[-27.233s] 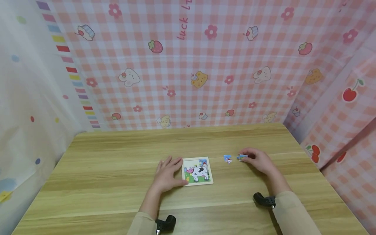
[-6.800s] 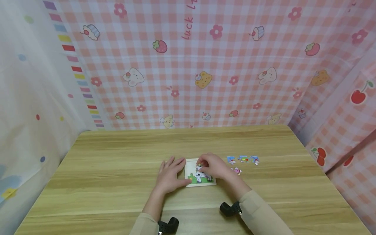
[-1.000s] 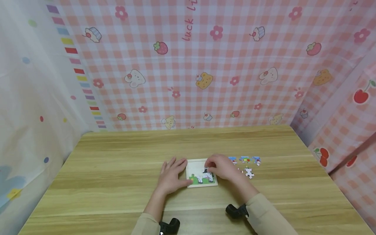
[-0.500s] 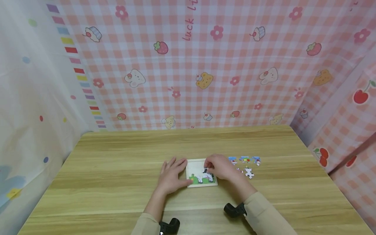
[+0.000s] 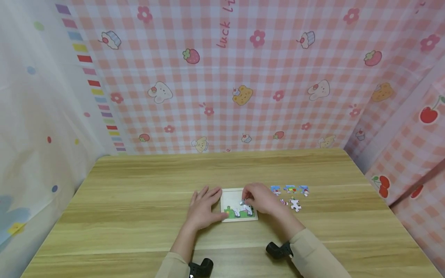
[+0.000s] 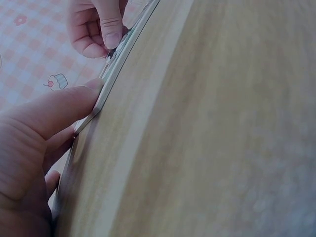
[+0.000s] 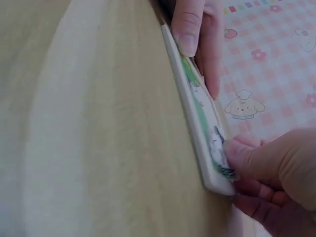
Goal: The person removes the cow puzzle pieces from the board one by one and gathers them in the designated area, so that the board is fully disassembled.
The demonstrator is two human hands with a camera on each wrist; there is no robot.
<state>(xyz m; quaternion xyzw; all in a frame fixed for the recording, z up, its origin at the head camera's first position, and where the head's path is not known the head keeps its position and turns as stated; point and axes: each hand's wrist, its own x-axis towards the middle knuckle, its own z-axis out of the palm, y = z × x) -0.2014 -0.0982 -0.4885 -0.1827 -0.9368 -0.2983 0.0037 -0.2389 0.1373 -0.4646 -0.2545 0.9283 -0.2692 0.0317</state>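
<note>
The right hand point(image 5: 262, 197) pinches a small puzzle piece point(image 5: 242, 202) between thumb and fingertips; which way that piece points is too hidden to tell. It sits at the fingertips, over the right half of the puzzle board point(image 5: 231, 197), just above the fitted strip of green grass and white cow legs point(image 5: 240, 212). The board lies flat, nearly square, its sides roughly in line with the table point(image 5: 139, 216); the legs point toward the person. The left hand point(image 5: 202, 209) has its fingers spread, thumb on the board's near left corner, index fingertip touching the far left one. Right of the right hand lie five loose pieces, three in a row farther off and two nearer, including a white knobbed piece point(image 5: 295, 204).
</note>
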